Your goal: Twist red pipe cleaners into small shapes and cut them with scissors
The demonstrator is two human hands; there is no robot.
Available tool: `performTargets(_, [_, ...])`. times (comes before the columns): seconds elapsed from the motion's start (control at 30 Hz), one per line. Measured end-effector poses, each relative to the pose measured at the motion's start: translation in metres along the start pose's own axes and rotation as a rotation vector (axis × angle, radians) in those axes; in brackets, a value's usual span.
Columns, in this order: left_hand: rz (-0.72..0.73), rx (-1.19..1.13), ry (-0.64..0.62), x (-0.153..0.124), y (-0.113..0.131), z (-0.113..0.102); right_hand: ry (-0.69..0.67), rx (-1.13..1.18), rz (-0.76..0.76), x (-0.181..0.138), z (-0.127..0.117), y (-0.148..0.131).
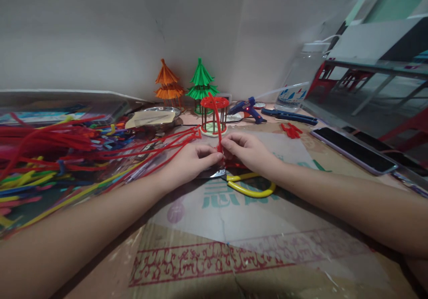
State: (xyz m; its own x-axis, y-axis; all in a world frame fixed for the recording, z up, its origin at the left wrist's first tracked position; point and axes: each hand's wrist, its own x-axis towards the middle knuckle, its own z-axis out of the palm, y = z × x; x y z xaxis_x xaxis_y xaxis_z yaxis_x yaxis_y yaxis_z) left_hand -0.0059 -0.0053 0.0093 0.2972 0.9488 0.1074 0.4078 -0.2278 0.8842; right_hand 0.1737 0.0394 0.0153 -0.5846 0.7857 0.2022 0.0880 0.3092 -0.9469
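On cardboard (214, 218), 2 hands (220, 155) pinch red pipe cleaner (216, 120).

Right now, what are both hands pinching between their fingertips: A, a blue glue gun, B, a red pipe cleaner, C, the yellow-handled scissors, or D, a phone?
B: the left hand and right hand meet on a red pipe cleaner that stands up between them, while the glue gun, phone and scissors lie untouched on the table.
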Motion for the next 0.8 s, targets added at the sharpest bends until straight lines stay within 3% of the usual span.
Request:
performTargets(0.53, [-0.029,-0.147,0.014,0.0020,-0.0015,-0.0016,-0.022,0.033,0.066,0.0015,0.0005,0.0020])
performTargets(0.8, [-0.016,-0.063,-0.044,0.0002,0.0012,-0.0014,0.010,-0.111,0.000,-0.0016,-0.0006,0.0031])
